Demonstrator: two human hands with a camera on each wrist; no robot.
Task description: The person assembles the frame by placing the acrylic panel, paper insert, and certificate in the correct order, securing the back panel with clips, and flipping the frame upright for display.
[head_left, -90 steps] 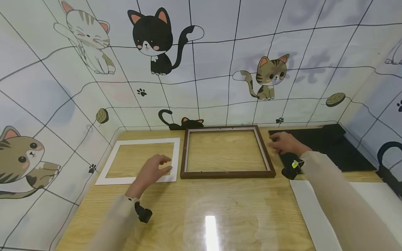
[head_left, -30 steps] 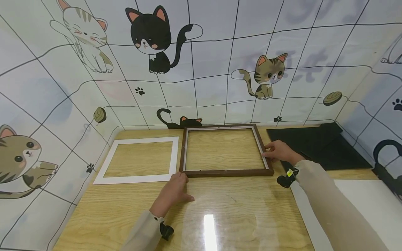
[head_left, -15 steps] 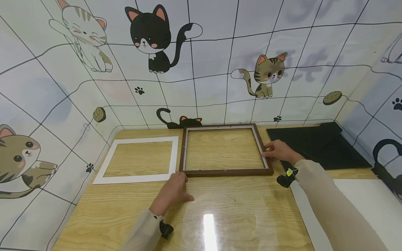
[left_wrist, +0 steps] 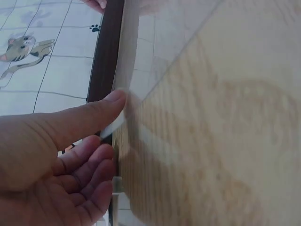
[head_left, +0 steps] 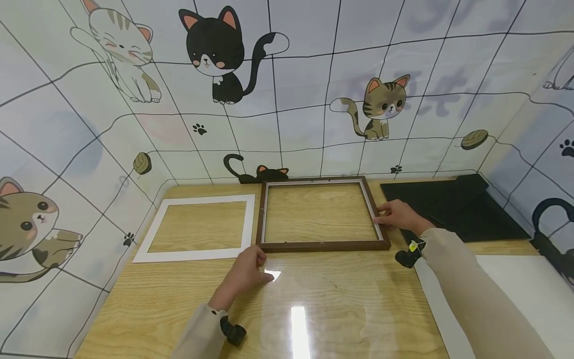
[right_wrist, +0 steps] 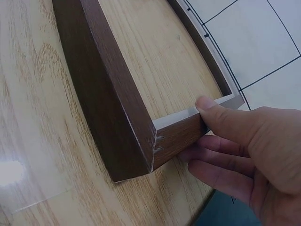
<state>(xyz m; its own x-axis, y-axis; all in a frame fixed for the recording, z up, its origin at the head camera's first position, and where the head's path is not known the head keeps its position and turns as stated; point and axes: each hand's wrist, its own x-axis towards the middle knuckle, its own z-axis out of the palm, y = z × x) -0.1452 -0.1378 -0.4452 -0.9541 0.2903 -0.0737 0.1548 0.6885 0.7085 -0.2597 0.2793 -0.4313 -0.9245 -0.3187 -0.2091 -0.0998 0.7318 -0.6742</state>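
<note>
A brown picture frame [head_left: 323, 246] with a pale inner lip lies near the back wall. My right hand [head_left: 399, 215] holds its right side; in the right wrist view the thumb rests on the top of the frame [right_wrist: 122, 94] and the fingers curl at its outer side. In front of it lies a clear sheet [head_left: 341, 294] that reflects a ceiling light. My left hand [head_left: 242, 271] pinches the sheet's back left corner, close to the frame's front left corner. The left wrist view shows the sheet's edge slanting away from the thumb [left_wrist: 91, 117].
A white mat board border [head_left: 193, 256] lies left of the frame. To the right is a black backing panel [head_left: 466, 214], with a white sheet [head_left: 515, 294] nearer the front. A cat-print cloth [head_left: 305, 134] walls the table [head_left: 179, 299] at the back and sides.
My left hand came from above the white mat to the frame's corner, and now lifts the clear sheet's corner, where a bright reflection appears. My right hand moved left and took hold of the frame.
</note>
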